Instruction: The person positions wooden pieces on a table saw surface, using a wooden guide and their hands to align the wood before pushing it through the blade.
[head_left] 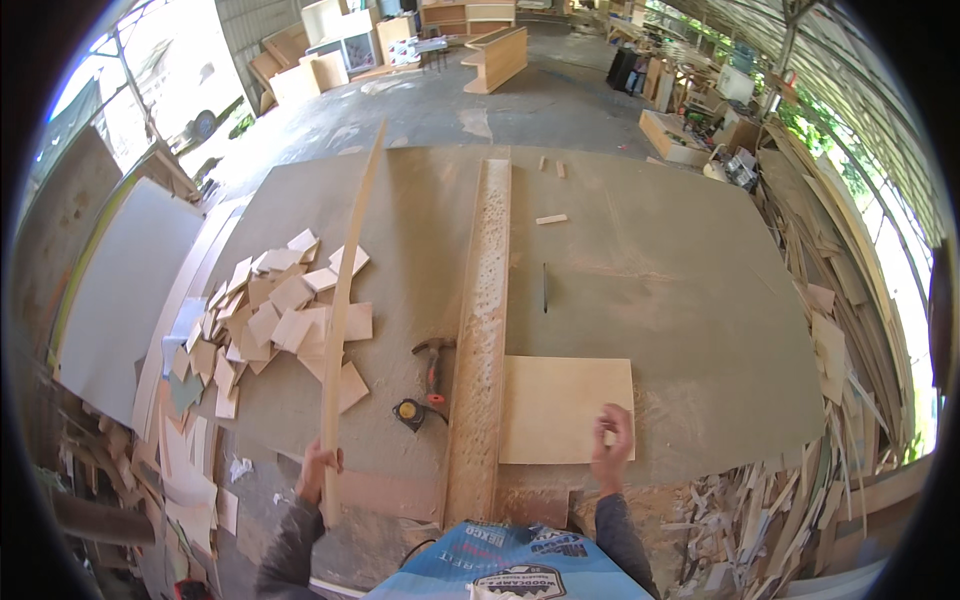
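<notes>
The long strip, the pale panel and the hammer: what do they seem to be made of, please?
Long strip: likely bare wood or plywood, from its tan, unpainted look.
Pale panel: probably unpainted plywood, given its flat, light-yellow face; its core isn't clear.
Hammer: dark head, presumably metal; red and black handle, perhaps rubber or plastic.

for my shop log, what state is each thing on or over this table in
wooden strip, gripped near one end
left hand, closed on the strip
rectangular panel, lying flat
right hand, at the panel, fingers curled, grip unclear
hammer, lying unheld
tape measure, lying unheld
small wood pieces, loosely heaped
long board, strewn with sawdust
small offcuts, lying loose
</notes>
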